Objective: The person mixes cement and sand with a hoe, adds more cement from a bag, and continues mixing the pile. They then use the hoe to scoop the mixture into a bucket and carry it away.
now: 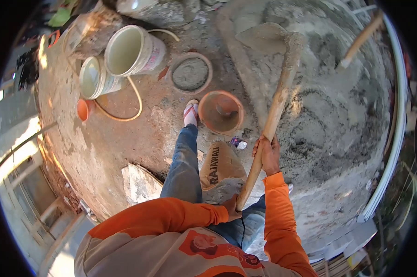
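Hoe handle (277, 107) clamped by right hand (267, 156) midway, left hand (231, 207) at butt; blade (264, 33) mortar-caked, edges unclear.

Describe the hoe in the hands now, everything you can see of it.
The hoe has a long pale wooden handle and a broad blade caked in grey cement. It slants away from the body, blade at the mortar pile, contact unclear. The left hand holds the handle's end, the right hand higher up.
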`<state>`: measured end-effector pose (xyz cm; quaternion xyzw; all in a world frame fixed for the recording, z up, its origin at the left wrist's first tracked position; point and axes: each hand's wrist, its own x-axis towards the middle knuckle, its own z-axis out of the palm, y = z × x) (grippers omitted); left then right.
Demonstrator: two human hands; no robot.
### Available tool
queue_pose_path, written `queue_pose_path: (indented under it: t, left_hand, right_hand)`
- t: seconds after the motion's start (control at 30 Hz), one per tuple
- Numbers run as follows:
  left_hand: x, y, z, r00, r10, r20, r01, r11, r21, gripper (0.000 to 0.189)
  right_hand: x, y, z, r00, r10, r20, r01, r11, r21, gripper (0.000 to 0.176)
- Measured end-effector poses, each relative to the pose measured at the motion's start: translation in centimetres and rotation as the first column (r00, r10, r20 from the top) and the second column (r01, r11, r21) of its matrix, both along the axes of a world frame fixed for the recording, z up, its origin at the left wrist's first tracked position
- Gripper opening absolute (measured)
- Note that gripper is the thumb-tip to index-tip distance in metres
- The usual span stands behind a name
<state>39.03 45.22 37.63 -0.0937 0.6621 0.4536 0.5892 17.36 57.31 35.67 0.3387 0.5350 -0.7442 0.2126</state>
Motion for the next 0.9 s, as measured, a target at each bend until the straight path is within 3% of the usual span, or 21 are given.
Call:
queue_pose_path:
  t: [0.07, 0.17, 0.27, 0.33, 0.37, 0.43, 0.5, 0.57, 0.6, 0.63, 0.67, 0.7, 0.73, 0.77, 0.83, 0.9]
  left_hand:
    - [1.4, 2.8, 0.9, 0.995, 0.022, -0.1, -0.011, 0.995, 0.102, 0.07]
    - [0.5, 8.2, 1.7, 0.985, -0.162, -0.065, 0.171, 0.969, 0.177, 0.074]
    - [-2.6, 14.9, 0.8, 0.982, -0.186, -0.021, 0.185, 0.939, 0.289, 0.07]
    - [-3.1, 20.3, -3.3, 0.989, -0.093, -0.115, 0.131, 0.912, 0.388, 0.066]
    - [-5.0, 23.5, -3.9, 0.991, -0.119, -0.064, 0.134, 0.935, 0.327, 0.061]
    - [-7.4, 28.8, -7.7, 0.955, -0.11, -0.275, 0.21, 0.906, 0.368, 0.057]
    - [-11.3, 32.7, -7.7, 0.913, -0.246, -0.327, 0.333, 0.911, 0.245, 0.048]
    - [-11.1, 33.1, -7.3, 0.911, -0.291, -0.292, 0.339, 0.932, 0.13, 0.047]
    - [-10.9, 33.1, -7.1, 0.925, -0.283, -0.254, 0.302, 0.952, 0.039, 0.045]
    - [-7.8, 31.4, -7.0, 0.958, -0.182, -0.221, 0.19, 0.982, 0.012, 0.041]
    - [-4.8, 29.4, -5.7, 0.984, -0.094, -0.154, 0.091, 0.995, -0.028, 0.037]
    - [-3.8, 28.1, -2.0, 0.994, 0.073, 0.08, -0.066, 0.994, -0.09, 0.034]
    - [-2.7, 27.0, 1.1, 0.979, 0.126, 0.158, -0.113, 0.99, -0.088, 0.033]
    - [-3.3, 27.2, 5.4, 0.902, 0.249, 0.352, -0.216, 0.968, -0.131, 0.032]
    - [-3.0, 26.3, 8.8, 0.852, 0.332, 0.404, -0.289, 0.943, -0.166, 0.028]
    - [-4.1, 24.3, 9.2, 0.815, 0.362, 0.453, -0.358, 0.928, -0.099, 0.026]
  right_hand:
    - [2.7, 6.3, -0.5, 0.993, -0.106, 0.051, 0.103, 0.993, 0.061, 0.015]
    - [6.9, 16.3, -1.1, 0.91, -0.385, 0.155, 0.353, 0.914, 0.199, 0.016]
    - [9.6, 27.1, -1.9, 0.832, -0.548, 0.087, 0.489, 0.799, 0.351, 0.02]
    - [10.6, 34.7, -3.9, 0.792, -0.611, 0.01, 0.55, 0.719, 0.425, 0.022]
    - [10.7, 38.3, -5.3, 0.792, -0.609, -0.029, 0.549, 0.692, 0.468, 0.024]
    - [10.5, 45.4, -8.6, 0.755, -0.654, 0.049, 0.595, 0.715, 0.366, 0.025]
    - [9.4, 48.9, -11.7, 0.669, -0.743, 0.017, 0.713, 0.648, 0.267, 0.026]
    - [8.8, 48.9, -16.0, 0.668, -0.723, 0.176, 0.685, 0.689, 0.236, 0.026]
    - [9.8, 46.6, -17.9, 0.776, -0.6, 0.194, 0.56, 0.797, 0.225, 0.027]
    - [10.5, 43.6, -18.7, 0.866, -0.458, 0.201, 0.414, 0.882, 0.224, 0.029]
    - [10.2, 39.9, -17.2, 0.827, -0.451, 0.336, 0.411, 0.892, 0.188, 0.028]
    - [11.3, 37.8, -17.7, 0.863, -0.354, 0.36, 0.29, 0.931, 0.221, 0.027]
    - [11.5, 35.9, -18.4, 0.889, -0.254, 0.381, 0.166, 0.954, 0.248, 0.027]
    - [11.7, 33.8, -17.4, 0.881, -0.26, 0.396, 0.174, 0.955, 0.239, 0.027]
    - [13.1, 31.2, -13.6, 0.862, -0.165, 0.48, 0.171, 0.985, 0.032, 0.027]
    - [13.4, 30.0, -12.6, 0.871, -0.146, 0.469, 0.146, 0.989, 0.037, 0.026]
